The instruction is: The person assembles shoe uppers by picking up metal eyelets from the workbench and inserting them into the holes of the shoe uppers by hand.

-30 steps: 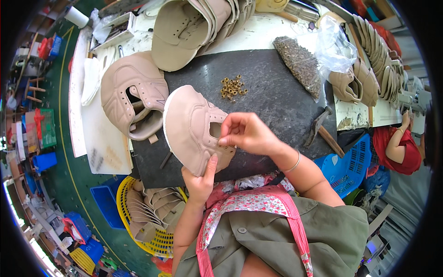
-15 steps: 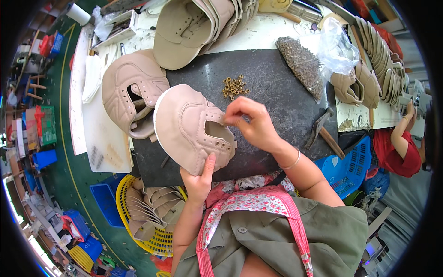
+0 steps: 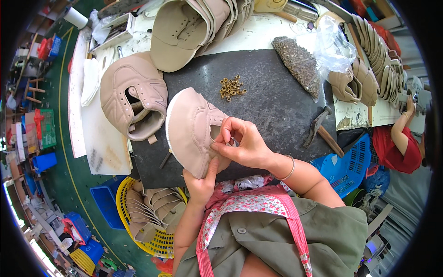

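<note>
A beige shoe upper (image 3: 188,131) is held by my left hand (image 3: 201,183), its thumb pressed on the near edge. My right hand (image 3: 243,142) is over the upper's opening with thumb and fingers drawn together at the eyelet strip. Whatever sits between those fingertips is hidden or too small to make out. Just beyond lies a small pile of brass eyelets (image 3: 230,87) on the dark work mat (image 3: 272,76). Another beige upper (image 3: 134,94) rests to the left, with punched holes along its opening.
A hammer (image 3: 325,134) lies at the mat's right, below a bag of small metal pieces (image 3: 297,62). Stacked uppers (image 3: 180,34) stand at the back. A yellow basket (image 3: 122,203) and a blue basket (image 3: 353,166) flank me. A person in red (image 3: 397,147) works at the right.
My right hand has moved down and closer to me, onto the upper's near eyelet row. The upper has turned and tilted in my left hand, so its eyelets are now mostly covered.
</note>
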{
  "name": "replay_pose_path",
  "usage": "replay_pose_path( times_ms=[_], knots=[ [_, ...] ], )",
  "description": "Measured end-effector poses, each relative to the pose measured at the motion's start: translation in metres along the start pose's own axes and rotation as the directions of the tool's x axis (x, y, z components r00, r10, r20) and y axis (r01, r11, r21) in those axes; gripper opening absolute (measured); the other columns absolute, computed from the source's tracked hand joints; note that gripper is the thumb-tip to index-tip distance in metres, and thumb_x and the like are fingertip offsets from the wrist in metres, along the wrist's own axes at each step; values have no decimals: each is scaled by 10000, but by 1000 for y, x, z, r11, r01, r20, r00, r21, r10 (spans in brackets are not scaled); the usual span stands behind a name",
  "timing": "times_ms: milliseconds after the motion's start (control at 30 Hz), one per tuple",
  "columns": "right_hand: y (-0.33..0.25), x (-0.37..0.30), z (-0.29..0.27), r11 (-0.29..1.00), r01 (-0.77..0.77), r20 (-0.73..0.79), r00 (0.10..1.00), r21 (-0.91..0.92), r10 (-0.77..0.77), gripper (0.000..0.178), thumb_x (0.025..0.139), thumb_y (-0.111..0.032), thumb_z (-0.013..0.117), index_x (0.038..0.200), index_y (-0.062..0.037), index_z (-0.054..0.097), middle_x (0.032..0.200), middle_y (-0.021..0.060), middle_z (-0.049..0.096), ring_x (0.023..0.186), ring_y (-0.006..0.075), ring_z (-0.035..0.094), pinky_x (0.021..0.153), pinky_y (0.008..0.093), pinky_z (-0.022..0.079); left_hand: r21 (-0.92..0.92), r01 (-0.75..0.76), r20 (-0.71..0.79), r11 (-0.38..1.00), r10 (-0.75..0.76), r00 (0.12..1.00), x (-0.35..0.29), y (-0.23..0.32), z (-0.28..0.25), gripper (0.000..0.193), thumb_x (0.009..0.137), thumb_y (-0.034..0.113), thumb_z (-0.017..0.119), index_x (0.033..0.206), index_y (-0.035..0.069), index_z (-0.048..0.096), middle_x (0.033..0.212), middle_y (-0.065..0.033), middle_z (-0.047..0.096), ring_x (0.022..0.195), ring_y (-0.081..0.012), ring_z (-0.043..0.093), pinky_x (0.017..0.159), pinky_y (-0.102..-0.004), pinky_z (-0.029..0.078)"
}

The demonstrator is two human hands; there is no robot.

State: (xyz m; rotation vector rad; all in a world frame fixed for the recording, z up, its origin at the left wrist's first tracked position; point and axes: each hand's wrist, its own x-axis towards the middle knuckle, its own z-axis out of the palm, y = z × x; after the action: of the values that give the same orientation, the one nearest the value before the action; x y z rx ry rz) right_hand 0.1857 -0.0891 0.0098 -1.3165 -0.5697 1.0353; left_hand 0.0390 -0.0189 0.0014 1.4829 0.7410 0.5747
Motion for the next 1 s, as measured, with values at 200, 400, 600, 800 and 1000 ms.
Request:
replay_pose_path(
  times_ms=[200,400,600,800,1000],
  knots=[
    [1,34,-43,647,0,-300,886,-763,-354,132,743,-86,669,766,-30,551,723,62,567,656,174,578,585,292,459,-17,24,-33,1000,-25,999,-1,-5,-5,139,788,51,651,885,-41,614,819,-76,643,738,-141,602,682,-268,466],
    [30,43,-64,379,-83,-261,855,-922,-447,77,744,-95,623,761,-53,561,783,79,528,771,258,550,633,358,451,-69,41,-63,997,-46,997,2,-1,-3,134,790,52,650,881,-39,611,826,-69,637,746,-127,592,684,-263,465],
    [33,39,-64,289,7,-145,854,-957,-500,54,743,-54,593,756,-61,541,775,73,516,773,254,534,639,359,443,-74,42,-41,996,-45,998,1,-1,-4,168,792,47,646,922,-49,601,855,-81,638,761,-131,595,698,-262,466],
    [31,32,-67,272,9,-129,865,-962,-485,64,740,-11,573,766,-48,527,733,88,496,742,272,525,632,367,442,-113,50,-20,992,-53,998,3,3,-2,193,793,47,646,949,-55,594,878,-90,639,786,-135,596,708,-262,468],
    [-9,2,-18,943,150,-124,973,-295,-194,87,745,60,600,818,13,604,863,62,610,794,140,577,688,267,466,-42,13,-27,999,-14,1000,3,-1,-2,171,789,59,651,911,-53,611,840,-98,649,753,-151,616,686,-269,477]
  ],
)
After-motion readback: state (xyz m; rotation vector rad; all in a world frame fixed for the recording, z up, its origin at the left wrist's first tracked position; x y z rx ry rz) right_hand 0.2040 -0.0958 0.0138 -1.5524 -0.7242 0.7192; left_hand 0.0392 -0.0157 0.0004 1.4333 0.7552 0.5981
